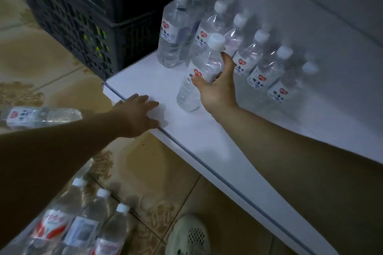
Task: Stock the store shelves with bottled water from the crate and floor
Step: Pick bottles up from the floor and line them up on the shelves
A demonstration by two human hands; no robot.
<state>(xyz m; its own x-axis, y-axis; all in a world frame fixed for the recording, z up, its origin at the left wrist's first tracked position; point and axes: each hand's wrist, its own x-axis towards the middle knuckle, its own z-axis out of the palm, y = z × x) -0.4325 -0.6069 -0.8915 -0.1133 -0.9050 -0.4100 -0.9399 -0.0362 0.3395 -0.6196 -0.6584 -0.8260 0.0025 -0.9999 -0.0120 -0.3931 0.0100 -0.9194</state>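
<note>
Stocking in progress at the low white shelf (186,141): my right hand (215,87) is wrapped around a water bottle (204,64) at its label, thumb on the near side and fingers behind. The bottle's base sits at or just above the shelf surface; I cannot tell which. Its long axis runs from the base near the shelf front up to the white cap, which leans toward the back wall, much as the stocked bottles (259,68) behind it appear to stand. That row lies just beyond and to the right of the held bottle, so I judge the coming move turns on settling it upright in front of them without knocking a neighbour. My left hand (138,112) lies flat and spread on the shelf's front edge, holding nothing. It is the nearer one to the loose bottle (41,117) lying on its side on the tiled floor to the left. More floor bottles (83,223) stand at lower left, a dark crate (72,16) beyond the shelf end.
</note>
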